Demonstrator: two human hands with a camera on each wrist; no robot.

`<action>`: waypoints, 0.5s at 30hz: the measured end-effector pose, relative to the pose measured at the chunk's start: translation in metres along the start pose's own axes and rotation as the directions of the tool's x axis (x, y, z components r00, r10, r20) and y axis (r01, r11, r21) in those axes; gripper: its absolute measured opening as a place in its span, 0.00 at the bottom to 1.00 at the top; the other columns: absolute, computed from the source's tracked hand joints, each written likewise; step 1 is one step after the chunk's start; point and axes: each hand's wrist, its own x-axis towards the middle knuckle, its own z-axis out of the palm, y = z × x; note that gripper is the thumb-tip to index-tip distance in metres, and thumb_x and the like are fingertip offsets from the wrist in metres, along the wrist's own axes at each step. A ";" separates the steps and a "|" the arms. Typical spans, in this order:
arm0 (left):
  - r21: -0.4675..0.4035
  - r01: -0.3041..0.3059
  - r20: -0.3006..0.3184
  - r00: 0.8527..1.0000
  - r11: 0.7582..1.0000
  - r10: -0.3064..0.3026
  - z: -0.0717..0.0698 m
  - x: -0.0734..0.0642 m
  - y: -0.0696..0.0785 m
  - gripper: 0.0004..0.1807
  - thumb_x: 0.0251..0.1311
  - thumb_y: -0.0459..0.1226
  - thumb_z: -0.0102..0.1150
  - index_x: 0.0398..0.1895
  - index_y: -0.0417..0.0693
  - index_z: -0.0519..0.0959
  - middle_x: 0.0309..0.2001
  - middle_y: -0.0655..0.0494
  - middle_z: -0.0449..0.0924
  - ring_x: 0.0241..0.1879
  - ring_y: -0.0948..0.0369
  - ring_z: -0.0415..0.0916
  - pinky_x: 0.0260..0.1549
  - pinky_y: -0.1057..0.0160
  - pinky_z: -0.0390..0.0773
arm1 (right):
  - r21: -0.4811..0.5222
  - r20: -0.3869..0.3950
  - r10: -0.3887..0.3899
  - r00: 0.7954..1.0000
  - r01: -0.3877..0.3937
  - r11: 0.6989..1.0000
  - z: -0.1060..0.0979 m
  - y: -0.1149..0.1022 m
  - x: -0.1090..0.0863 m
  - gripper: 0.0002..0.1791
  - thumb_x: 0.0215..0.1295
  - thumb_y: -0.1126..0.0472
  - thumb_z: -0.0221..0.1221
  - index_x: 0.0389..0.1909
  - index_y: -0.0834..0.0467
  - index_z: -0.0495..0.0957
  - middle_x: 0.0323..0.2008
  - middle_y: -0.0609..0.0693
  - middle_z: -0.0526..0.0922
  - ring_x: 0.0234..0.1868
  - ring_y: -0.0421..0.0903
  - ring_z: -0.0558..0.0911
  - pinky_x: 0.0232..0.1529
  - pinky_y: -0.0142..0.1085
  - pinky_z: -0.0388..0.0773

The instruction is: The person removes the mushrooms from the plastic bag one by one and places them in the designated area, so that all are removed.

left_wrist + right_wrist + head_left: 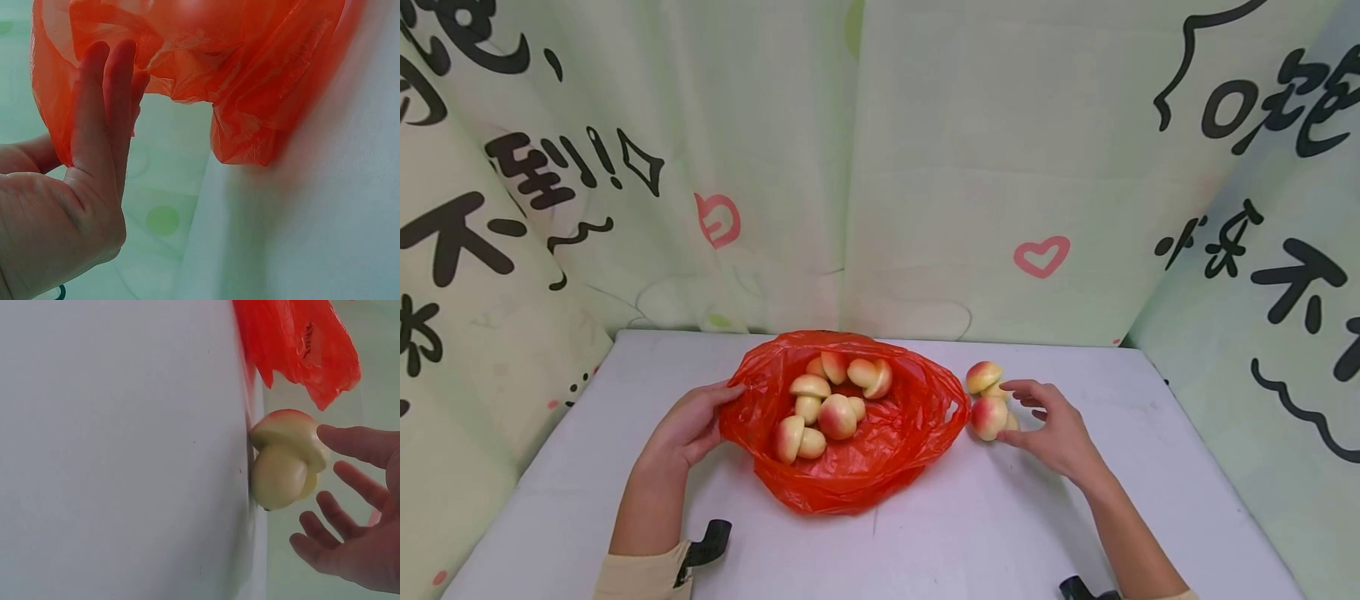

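A red plastic bag [880, 467] lies with its mouth spread wide on the table. Inside it are several toy mushrooms [837, 417] with red-and-cream caps and pale stems. My left hand [688, 425] holds the bag's left rim between thumb and fingers; the left wrist view shows the thin red film [244, 125] at those fingers. Right of the bag, two more mushrooms stand close together, a farther one [983, 377] and a nearer one [988, 417]. Around their right side my right hand [1056, 429] spreads its fingers, the thumb tip at the nearer mushroom. Whether it touches them I cannot tell.
The white table [1075, 533] reaches back to a pale green curtain [925, 208] with black lettering and red hearts. More curtain hangs along both sides. Black straps [707, 543] sit at the wrists beside beige sleeves [643, 575].
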 end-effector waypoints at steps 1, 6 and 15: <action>-0.002 0.001 -0.001 1.000 1.000 -0.001 0.000 0.000 0.000 0.32 0.80 0.43 0.51 0.80 0.42 0.59 0.52 0.63 0.82 0.49 0.65 0.82 0.52 0.64 0.86 | 0.005 -0.004 -0.003 1.000 0.003 1.000 -0.001 -0.001 0.000 0.36 0.56 0.58 0.77 0.67 0.55 0.75 0.62 0.63 0.75 0.64 0.64 0.75 0.65 0.63 0.75; -0.007 0.004 -0.005 1.000 1.000 -0.004 0.000 -0.001 0.001 0.32 0.80 0.43 0.51 0.80 0.43 0.59 0.52 0.63 0.82 0.49 0.64 0.82 0.52 0.64 0.86 | 0.036 -0.031 -0.014 0.999 0.015 0.999 -0.003 -0.002 -0.001 0.35 0.58 0.60 0.75 0.67 0.56 0.74 0.65 0.62 0.73 0.65 0.63 0.74 0.67 0.63 0.74; -0.006 0.010 -0.014 1.000 1.000 -0.010 0.001 0.000 0.001 0.32 0.79 0.43 0.52 0.80 0.44 0.60 0.54 0.62 0.81 0.50 0.64 0.81 0.52 0.64 0.86 | 0.065 -0.125 -0.067 0.990 0.076 0.995 -0.004 -0.009 -0.001 0.31 0.61 0.63 0.73 0.65 0.57 0.76 0.63 0.57 0.76 0.62 0.58 0.77 0.61 0.34 0.81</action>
